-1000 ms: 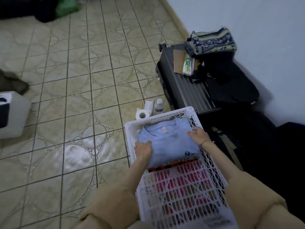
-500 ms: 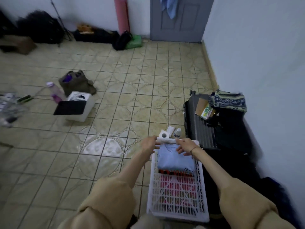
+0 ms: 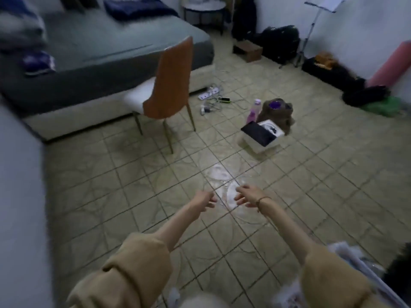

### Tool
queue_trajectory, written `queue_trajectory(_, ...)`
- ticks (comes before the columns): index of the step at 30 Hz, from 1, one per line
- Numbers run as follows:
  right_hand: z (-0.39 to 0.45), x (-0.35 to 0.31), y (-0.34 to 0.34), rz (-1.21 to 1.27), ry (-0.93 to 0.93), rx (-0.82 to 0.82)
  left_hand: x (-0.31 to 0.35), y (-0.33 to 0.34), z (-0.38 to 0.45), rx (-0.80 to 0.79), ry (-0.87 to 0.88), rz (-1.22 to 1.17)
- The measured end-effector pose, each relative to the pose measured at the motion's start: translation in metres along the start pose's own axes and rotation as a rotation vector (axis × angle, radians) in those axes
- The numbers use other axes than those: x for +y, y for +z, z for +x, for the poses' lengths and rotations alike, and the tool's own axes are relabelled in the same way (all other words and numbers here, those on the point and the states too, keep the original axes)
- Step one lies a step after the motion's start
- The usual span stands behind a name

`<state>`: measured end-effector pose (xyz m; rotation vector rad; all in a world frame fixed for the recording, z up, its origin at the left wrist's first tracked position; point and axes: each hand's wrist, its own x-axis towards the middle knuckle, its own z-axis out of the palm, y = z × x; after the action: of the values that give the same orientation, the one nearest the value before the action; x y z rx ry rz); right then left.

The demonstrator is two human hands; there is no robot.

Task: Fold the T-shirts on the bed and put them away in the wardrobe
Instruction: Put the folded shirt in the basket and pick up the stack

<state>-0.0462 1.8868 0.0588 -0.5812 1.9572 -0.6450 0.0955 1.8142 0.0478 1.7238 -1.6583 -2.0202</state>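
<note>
Both my hands are stretched out over the tiled floor and hold nothing. My left hand [image 3: 203, 200] has loosely curled fingers. My right hand [image 3: 245, 195], with a thin band at the wrist, has relaxed spread fingers. The bed [image 3: 93, 47] with a grey-green sheet lies at the upper left. A dark blue garment [image 3: 138, 8] lies at its far end, and a blurred purple-and-white piece of clothing [image 3: 36, 62] sits near its left edge. A corner of the white plastic crate [image 3: 347, 252] shows at the lower right, blurred. The folded blue T-shirt is out of view.
A brown chair [image 3: 169, 85] with a white seat stands beside the bed. On the floor are a power strip with cables [image 3: 210, 94], a purple bottle [image 3: 253, 111], a brown bag [image 3: 278, 112] and a white box [image 3: 261, 137]. Dark bags [image 3: 278, 42] line the far wall.
My view has swung left from the crate and suitcase toward the bed. Both hands have come off the folded blue T-shirt in the crate and now hang free over the floor.
</note>
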Motion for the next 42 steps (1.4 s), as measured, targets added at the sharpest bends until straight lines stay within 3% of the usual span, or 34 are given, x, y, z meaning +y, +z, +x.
queue_trajectory(6, 0.031, -0.152, 0.174, -0.231, -0.160, -0.334, -0.056, -0.213, 0.001, 0.289, -0.095, -0.219)
queue_trajectory(9, 0.044, -0.216, 0.244, -0.348, -0.221, -0.421, -0.075, -0.301, -0.003, 0.421, -0.127, -0.319)
queue_trajectory(14, 0.084, -0.319, 0.330, -0.436, -0.273, -0.489, -0.079, -0.421, 0.020, 0.513, -0.131, -0.462)
queue_trajectory(20, 0.161, -0.449, 0.403, -0.463, -0.339, -0.540, -0.033, -0.555, 0.080, 0.573, -0.101, -0.547)
queue_trajectory(30, 0.303, -0.721, 0.515, -0.538, -0.484, -0.558, 0.090, -0.809, 0.190, 0.657, -0.080, -0.674)
queue_trajectory(42, 0.500, -0.984, 0.650, -0.527, -0.483, -0.558, 0.178, -1.090, 0.363, 0.666, -0.127, -0.884)
